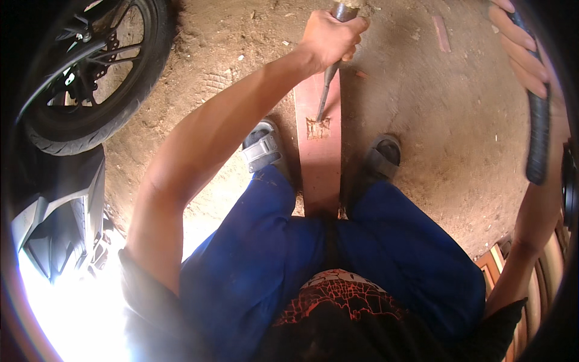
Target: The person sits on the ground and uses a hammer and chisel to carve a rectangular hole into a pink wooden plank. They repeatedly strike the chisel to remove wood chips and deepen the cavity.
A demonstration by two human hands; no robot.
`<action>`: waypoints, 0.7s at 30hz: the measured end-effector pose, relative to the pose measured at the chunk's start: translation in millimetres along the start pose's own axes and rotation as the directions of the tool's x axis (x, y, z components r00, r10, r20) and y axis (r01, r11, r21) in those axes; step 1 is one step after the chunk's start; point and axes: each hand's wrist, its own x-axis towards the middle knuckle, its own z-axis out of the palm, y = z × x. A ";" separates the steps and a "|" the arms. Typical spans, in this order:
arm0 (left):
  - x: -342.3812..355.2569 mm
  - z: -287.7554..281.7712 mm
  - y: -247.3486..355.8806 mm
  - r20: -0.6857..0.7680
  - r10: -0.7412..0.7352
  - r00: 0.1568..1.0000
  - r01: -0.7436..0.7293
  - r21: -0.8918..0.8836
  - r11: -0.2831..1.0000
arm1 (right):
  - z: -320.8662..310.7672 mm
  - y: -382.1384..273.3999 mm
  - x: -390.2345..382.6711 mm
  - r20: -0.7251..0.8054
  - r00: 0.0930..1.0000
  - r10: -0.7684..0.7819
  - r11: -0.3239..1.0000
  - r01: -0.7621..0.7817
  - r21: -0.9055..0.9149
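A reddish wooden plank [319, 172] runs away from me between my legs. My left hand [330, 39] is wrapped round the handle of a chisel [325, 90]. The chisel leans slightly, its tip down in a rough, roughly square recess [318, 128] cut into the plank's upper face. Off at the far right, my right hand [523, 51] is raised with its fingers closed round a hammer [537, 139], of which the black ribbed grip shows. The hammer's head cannot be made out at the dark rim of the view.
A motorcycle wheel [154, 66] and grey bodywork [90, 199] stand at the left. My sandalled feet [263, 148] flank the plank on the dirt floor [434, 181]. A small wood offcut [442, 34] lies beyond. Stacked wooden pieces [497, 259] are at the lower right.
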 end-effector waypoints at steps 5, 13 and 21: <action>5.1 6.3 -0.7 0.038 -0.007 0.999 0.005 0.044 0.999 | 36.0 61.8 -2.3 -0.573 0.815 0.081 0.913 -0.292 -0.286; 16.3 -17.7 -10.2 -0.159 -0.100 0.982 0.087 -0.088 0.992 | 31.0 50.7 -14.5 -0.616 0.787 -0.039 0.896 -0.245 -0.370; 12.2 -33.0 8.7 -0.193 -0.007 0.981 -0.034 -0.211 0.977 | 33.6 85.9 -32.0 -0.719 0.695 0.001 0.925 -0.274 -0.263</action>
